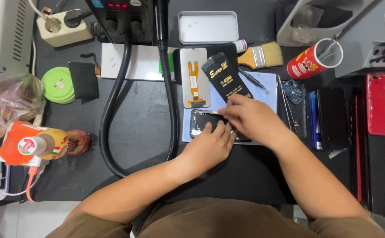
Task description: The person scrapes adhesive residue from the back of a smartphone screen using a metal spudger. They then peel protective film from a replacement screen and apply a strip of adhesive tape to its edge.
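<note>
An opened black phone (200,122) lies on a pale blue mat (263,90) in the middle of the dark bench. My left hand (210,145) rests flat on the phone's near edge, fingers pressing it down. My right hand (254,119) reaches over from the right, its fingertips pinched on a thin metal tool whose tip touches the phone's upper edge. Just beyond lie a grey screen panel with an orange flex cable (194,78) and a black packet with yellow print (227,78).
A thick black hose (113,105) loops across the bench from the station at the back. A brush (263,56), metal tin (208,27) and red can with tools (313,59) sit behind. Phones, one red (381,103), lie right. Bottles and green tape rolls (59,84) stand left.
</note>
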